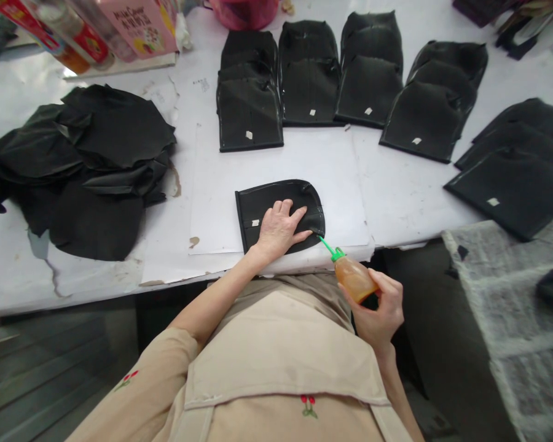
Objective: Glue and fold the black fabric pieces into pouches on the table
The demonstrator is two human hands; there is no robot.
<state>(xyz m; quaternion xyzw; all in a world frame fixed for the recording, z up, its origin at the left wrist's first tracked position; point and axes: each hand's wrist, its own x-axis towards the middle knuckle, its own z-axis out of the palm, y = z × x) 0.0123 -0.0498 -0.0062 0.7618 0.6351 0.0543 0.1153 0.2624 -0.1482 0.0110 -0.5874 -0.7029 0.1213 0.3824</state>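
A black leather-like piece point(253, 202) with one rounded end and a small white tag lies on white paper at the table's front edge. My left hand point(279, 226) presses on it, fingers spread, thumb near the rounded edge. In my right hand point(382, 304) is a squeeze bottle point(354, 279) of amber liquid, tilted, its green nozzle touching or very close to the piece's curved rim beside my left thumb. A thin pale line runs along that rim.
Overlapping stacks of similar black pieces point(251, 113) curve across the back and right. A heap of loose black sheets point(110, 135) lies at left. Bottles point(85, 37) and a pink box point(138, 24) stand back left. A pale covered surface point(493, 294) sits at right.
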